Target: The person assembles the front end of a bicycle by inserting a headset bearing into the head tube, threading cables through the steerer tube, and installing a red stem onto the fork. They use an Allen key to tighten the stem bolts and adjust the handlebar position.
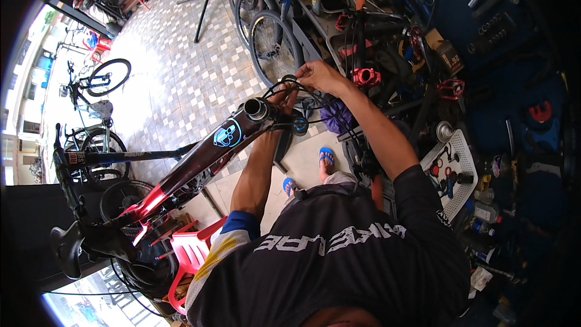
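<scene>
A dark red and black bicycle frame (209, 148) slants up from the lower left, and its open head tube (256, 108) faces me. Several thin black cables (311, 98) loop out beside the head tube. My left hand (283, 100) is just beyond the tube, its fingers closed around the cables and partly hidden by them. My right hand (319, 79) comes in from the right and pinches a cable between thumb and fingertips, close to the left fingers. Below the hands hangs a small round dark part (299, 125) with a bluish face.
A purple cloth (336, 116) lies right of the cables. Bicycles with upright wheels (275, 48) stand ahead. On the right, a cluttered bench holds red pedals (365, 77) and a white perforated basket (473, 175) of parts. A red chair (189, 251) is at lower left.
</scene>
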`<action>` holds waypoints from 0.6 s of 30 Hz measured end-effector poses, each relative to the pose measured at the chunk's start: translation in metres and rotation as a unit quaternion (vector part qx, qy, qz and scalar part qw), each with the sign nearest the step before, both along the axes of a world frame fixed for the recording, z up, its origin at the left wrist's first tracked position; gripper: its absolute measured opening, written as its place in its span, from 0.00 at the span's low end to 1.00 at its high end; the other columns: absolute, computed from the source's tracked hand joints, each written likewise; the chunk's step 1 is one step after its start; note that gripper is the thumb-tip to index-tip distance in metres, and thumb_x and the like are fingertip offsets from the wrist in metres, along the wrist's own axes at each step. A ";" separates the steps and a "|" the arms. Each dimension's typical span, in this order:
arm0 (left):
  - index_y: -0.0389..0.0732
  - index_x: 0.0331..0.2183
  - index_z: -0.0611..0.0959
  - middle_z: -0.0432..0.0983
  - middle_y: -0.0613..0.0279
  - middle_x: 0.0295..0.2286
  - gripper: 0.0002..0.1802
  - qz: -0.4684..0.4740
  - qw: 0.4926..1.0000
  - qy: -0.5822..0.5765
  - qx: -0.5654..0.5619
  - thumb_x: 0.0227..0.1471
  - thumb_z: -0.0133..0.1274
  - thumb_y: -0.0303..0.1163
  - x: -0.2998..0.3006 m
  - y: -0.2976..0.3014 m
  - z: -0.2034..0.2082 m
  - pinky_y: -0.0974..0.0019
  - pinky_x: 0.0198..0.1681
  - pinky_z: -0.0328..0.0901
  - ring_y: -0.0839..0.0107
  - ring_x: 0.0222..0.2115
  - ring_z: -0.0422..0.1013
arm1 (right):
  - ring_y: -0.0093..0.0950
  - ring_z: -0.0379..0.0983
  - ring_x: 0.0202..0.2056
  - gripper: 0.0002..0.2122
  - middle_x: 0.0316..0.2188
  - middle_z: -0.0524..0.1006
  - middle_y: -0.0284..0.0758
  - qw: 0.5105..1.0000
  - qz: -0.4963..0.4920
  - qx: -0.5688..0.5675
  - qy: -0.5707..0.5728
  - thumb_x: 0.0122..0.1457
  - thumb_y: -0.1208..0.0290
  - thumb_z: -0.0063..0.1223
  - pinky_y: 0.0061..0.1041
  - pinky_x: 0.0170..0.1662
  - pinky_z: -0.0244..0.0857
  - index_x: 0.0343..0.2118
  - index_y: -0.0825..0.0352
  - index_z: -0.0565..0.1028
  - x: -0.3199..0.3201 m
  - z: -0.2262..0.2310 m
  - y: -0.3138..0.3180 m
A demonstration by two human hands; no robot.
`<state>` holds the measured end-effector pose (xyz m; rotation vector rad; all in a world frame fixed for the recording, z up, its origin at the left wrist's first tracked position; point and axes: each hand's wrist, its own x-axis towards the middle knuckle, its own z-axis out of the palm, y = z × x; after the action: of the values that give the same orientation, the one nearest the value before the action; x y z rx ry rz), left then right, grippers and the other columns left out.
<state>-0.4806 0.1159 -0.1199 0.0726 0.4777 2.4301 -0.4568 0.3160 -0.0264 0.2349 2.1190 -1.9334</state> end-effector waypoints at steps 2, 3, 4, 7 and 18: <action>0.36 0.40 0.82 0.79 0.58 0.43 0.10 0.001 1.000 -0.004 0.000 0.52 0.58 0.22 0.000 0.000 0.001 0.61 0.59 0.66 0.67 0.48 0.74 | 0.19 0.72 0.27 0.11 0.28 0.77 0.32 1.000 -0.002 -0.011 -0.005 0.57 0.76 0.60 0.20 0.31 0.68 0.41 0.73 0.75 0.001 0.000 0.000; 0.36 0.39 0.81 0.79 0.58 0.42 0.10 0.000 1.000 -0.012 -0.008 0.52 0.58 0.21 -0.001 0.000 0.001 0.61 0.59 0.66 0.67 0.48 0.74 | 0.19 0.72 0.27 0.11 0.29 0.77 0.32 1.000 -0.002 -0.018 -0.007 0.57 0.76 0.60 0.20 0.31 0.68 0.41 0.73 0.75 0.001 0.000 0.000; 0.36 0.39 0.81 0.79 0.58 0.42 0.10 -0.002 1.000 -0.020 -0.015 0.52 0.58 0.21 -0.001 0.000 0.002 0.61 0.59 0.66 0.67 0.48 0.74 | 0.19 0.73 0.27 0.11 0.29 0.78 0.32 1.000 -0.003 -0.024 -0.009 0.57 0.75 0.60 0.20 0.31 0.68 0.41 0.73 0.76 0.002 0.000 0.001; 0.34 0.39 0.81 0.80 0.56 0.42 0.09 0.000 1.000 -0.028 0.004 0.53 0.57 0.20 -0.001 -0.002 -0.003 0.61 0.59 0.67 0.66 0.47 0.75 | 0.19 0.73 0.28 0.11 0.30 0.78 0.31 1.000 0.013 -0.020 -0.011 0.56 0.74 0.61 0.20 0.32 0.68 0.41 0.72 0.77 0.001 0.002 0.001; 0.32 0.39 0.79 0.76 0.58 0.39 0.10 0.003 0.972 0.107 -0.210 0.55 0.58 0.27 0.001 0.000 0.004 0.73 0.54 0.69 0.72 0.44 0.72 | 0.18 0.72 0.27 0.14 0.30 0.78 0.30 0.999 0.031 -0.024 -0.010 0.55 0.72 0.64 0.18 0.33 0.66 0.42 0.73 0.77 0.000 -0.008 0.004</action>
<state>-0.4793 0.1163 -0.1158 0.1513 1.0791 2.2845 -0.4565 0.3203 -0.0343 0.1776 2.0394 -1.9367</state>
